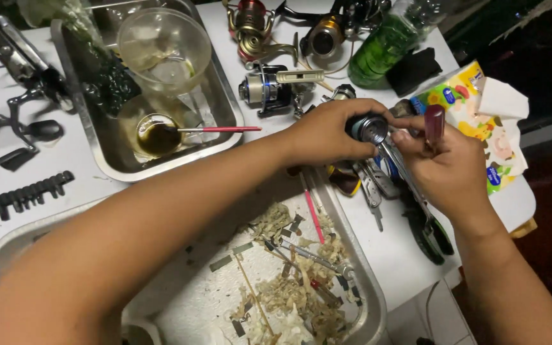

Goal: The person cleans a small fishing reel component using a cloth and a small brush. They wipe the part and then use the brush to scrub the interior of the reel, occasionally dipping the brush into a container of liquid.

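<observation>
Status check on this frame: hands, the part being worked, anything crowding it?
Left hand grips reel part. Right hand holds wrench on it, plus red handle. Tools lie underneath; tray close by.

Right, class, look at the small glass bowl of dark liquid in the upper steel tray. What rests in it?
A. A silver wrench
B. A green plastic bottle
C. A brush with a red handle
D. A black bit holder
C: a thin brush with a red handle lies with its tip in the small glass bowl of dark liquid, its handle reaching right across the rectangular steel tray.
</observation>
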